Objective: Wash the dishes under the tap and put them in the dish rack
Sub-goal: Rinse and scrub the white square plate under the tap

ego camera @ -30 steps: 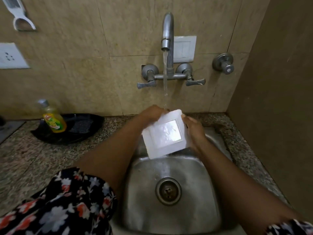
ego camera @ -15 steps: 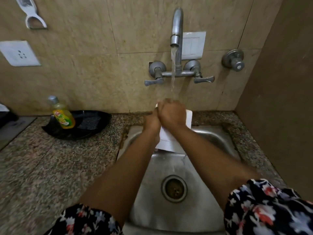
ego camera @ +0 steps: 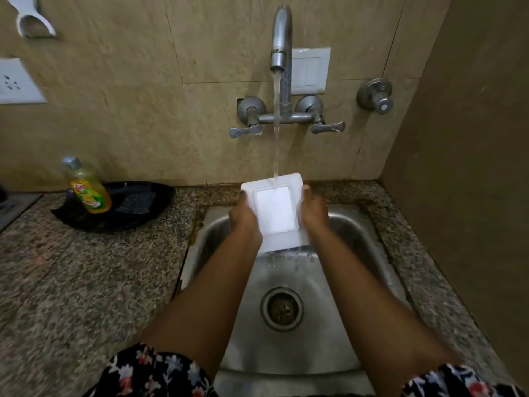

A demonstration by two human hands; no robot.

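A white square plate (ego camera: 275,211) is held tilted over the steel sink (ego camera: 357,267), its face toward me. My left hand (ego camera: 244,215) grips its left edge and my right hand (ego camera: 314,212) grips its right edge. Water from the wall tap (ego camera: 281,38) falls on the plate's top edge and runs off its lower edge into the basin. No dish rack is in view.
On the granite counter (ego camera: 86,282) at the left, a yellow dish-soap bottle (ego camera: 88,190) stands on a black tray (ego camera: 148,204) with a dark scrubber. The sink drain (ego camera: 281,308) lies below the plate. A brown side wall (ego camera: 472,167) closes the right.
Half a second ago my right hand lay over the plate next to my left, rubbing it. Now the hands are apart, one on each side edge, and the plate faces me.
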